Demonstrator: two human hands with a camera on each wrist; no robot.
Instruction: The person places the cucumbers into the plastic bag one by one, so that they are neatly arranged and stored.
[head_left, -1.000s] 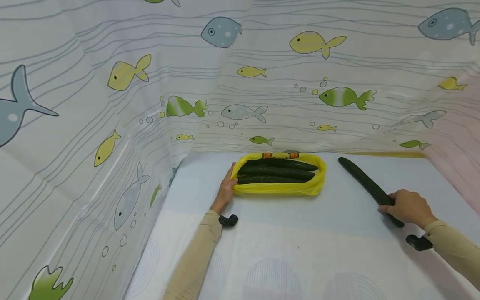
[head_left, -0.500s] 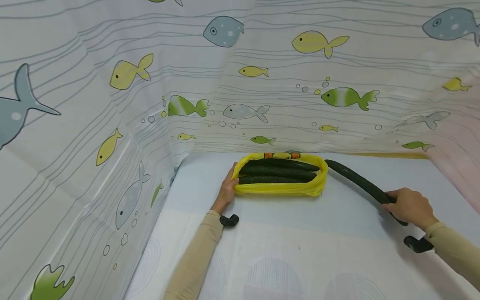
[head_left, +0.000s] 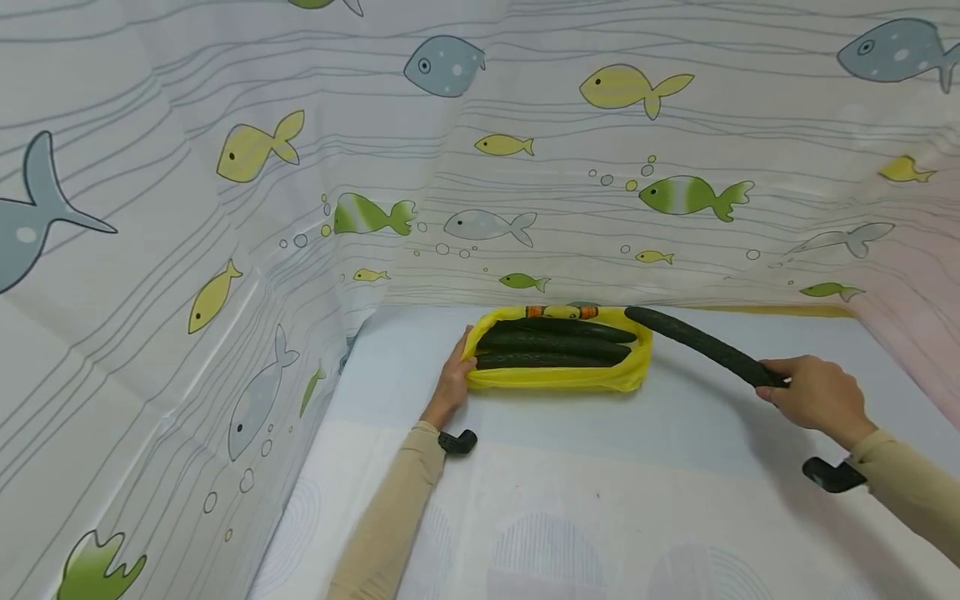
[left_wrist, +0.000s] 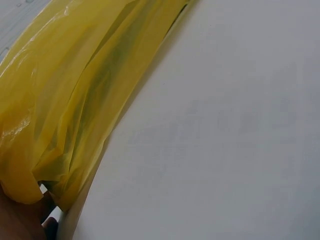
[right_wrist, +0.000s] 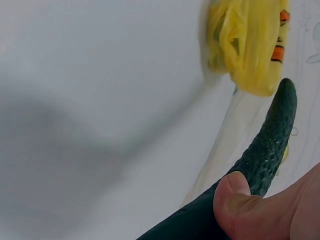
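A yellow plastic bag (head_left: 555, 380) lies at the back of the table, its mouth spread wide, with several dark green cucumbers (head_left: 555, 342) side by side in it. My left hand (head_left: 452, 385) grips the bag's left end, thumb at the rim; the left wrist view shows the thin, wrinkled film (left_wrist: 95, 100) by the fingers. On the right, my right hand (head_left: 821, 400) holds another long cucumber (head_left: 701, 343) by its near end, raised over the table. Its far tip points left, overlapping the bag's right rim in the head view. In the right wrist view the thumb (right_wrist: 237, 197) presses along this cucumber (right_wrist: 265, 145).
A white table (head_left: 570, 483) with faint printed patterns spreads in front of the hands. Curtain-like sheets with printed fish (head_left: 480, 225) hang behind and to the left, and a pinkish sheet (head_left: 915, 300) hangs at the right. A shadow falls under the right arm.
My right hand has lifted the cucumber off the table and swung its far tip leftward to the bag's right rim. The left hand and the bag have stayed in place.
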